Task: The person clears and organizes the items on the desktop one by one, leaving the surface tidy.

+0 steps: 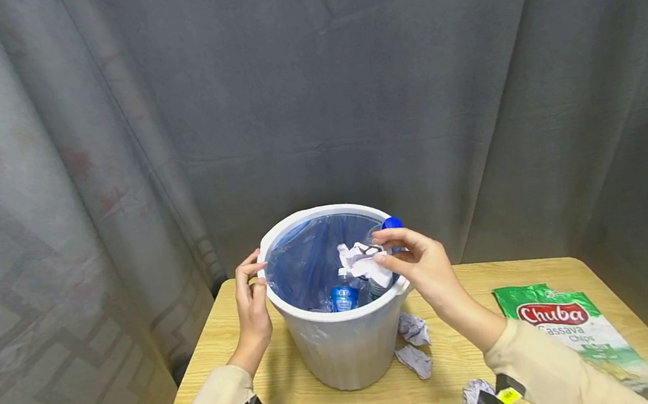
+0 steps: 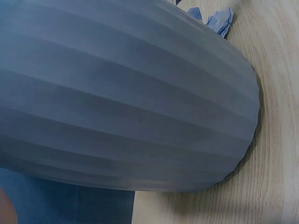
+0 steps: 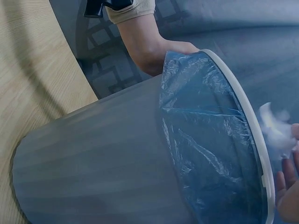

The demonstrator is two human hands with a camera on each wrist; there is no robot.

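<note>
1. A crumpled paper ball (image 1: 362,260) is pinched between the thumb and fingertips of the right hand (image 1: 419,264), just over the open mouth of the white bin (image 1: 345,351), slightly right of the middle of the head view.
2. The paper is not yet released; in the right wrist view it shows as a pale scrap (image 3: 275,128) at the right edge, beside the rim of the bin (image 3: 254,140).
3. Inside the blue liner (image 1: 307,263) a plastic bottle with a blue label (image 1: 344,295) is already seen lying at the bottom, so part of the clearing is judged done.
4. A blue cap (image 1: 391,223) is visible just behind the right hand's fingers; what it belongs to cannot be told.
5. Still on the bench (image 1: 297,396) are two crumpled papers (image 1: 415,344) just right of the bin's foot, another paper ball (image 1: 476,393) near the lower edge, and a green chips bag (image 1: 575,333) at the lower right.
6. The work is therefore judged roughly midway.
7. The left hand (image 1: 251,298) is laid against the bin's left rim, the fingers relaxed and upright with their tips touching the rim, nothing being gripped.
8. Both forearms are stretched forward from the lower edge of the frame, in beige sleeves.
9. In the left wrist view only the ribbed wall of the bin (image 2: 131,102) and the bench are shown.
</note>
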